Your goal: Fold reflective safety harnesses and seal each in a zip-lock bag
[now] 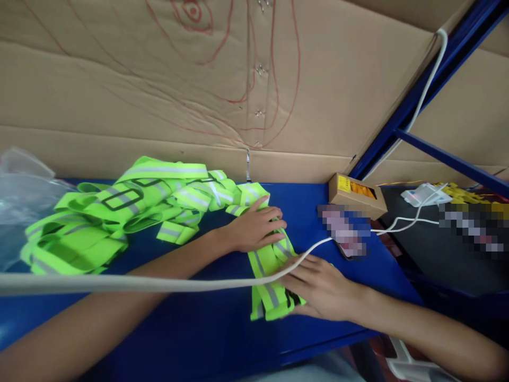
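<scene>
A folded length of neon-green reflective strap (264,286) with grey stripes lies on the blue table. My left hand (256,228) rests on its far part, fingers stretched out and slightly apart, pressing from above. My right hand (320,284) is closed around the near right side of the same folded strap, with the thumb low near the table and black stitching or trim showing beside it. Part of the strap is hidden beneath both hands. Left of them, a loose heap of similar reflective straps (147,199) spreads over the table, with black buckles (122,199) among it.
A white cable (222,285) crosses in front of my arms to a phone (342,233), partly pixelated. Behind it stands a small cardboard box (358,193) with orange contents. Clear plastic (24,185) lies at left. A cardboard wall (159,106) and blue frame (449,159) bound the back.
</scene>
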Available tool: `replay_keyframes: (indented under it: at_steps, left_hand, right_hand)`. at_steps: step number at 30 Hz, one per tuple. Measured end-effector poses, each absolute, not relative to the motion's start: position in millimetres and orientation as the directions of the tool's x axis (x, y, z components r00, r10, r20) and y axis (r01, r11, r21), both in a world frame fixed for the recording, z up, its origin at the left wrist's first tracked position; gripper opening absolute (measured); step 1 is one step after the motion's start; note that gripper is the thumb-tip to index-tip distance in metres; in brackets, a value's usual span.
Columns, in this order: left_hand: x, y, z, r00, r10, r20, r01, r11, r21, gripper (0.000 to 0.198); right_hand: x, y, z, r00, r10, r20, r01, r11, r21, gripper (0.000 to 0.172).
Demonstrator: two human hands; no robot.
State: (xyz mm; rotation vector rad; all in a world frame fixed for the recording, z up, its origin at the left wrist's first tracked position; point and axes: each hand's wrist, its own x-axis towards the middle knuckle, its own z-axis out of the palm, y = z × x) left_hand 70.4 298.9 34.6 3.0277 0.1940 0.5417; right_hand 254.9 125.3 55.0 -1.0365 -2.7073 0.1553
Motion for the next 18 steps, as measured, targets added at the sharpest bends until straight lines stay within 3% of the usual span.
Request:
replay_keyframes:
  at_steps: [8,11,14,18]
  left_hand:
    - [69,305,29,0.934,0.161,0.318,0.130,-0.985,0.117,0.035]
    - [70,305,27,0.935,0.156,0.318,0.127,-0.986,0.112,0.034]
    - [69,307,25,0.935,0.146,0.322,0.117,-0.987,0.109,0.031]
    - [69,309,22,0.934,0.131,0.331,0.098,-0.989,0.115,0.026]
  right_hand:
    - [250,120,100,-0.707,0.707,-0.012,0.600,0.591,-0.539,0.038]
    - [250,138,101,-0.684,0.729,-0.002,0.632,0.591,-0.501,0.028]
    - [251,161,92,-0.711,0.703,0.026,0.628,0.651,-0.427,0.030]
    - [249,177,81,-0.704,0.681,0.199,0.605,0.723,-0.334,0.035]
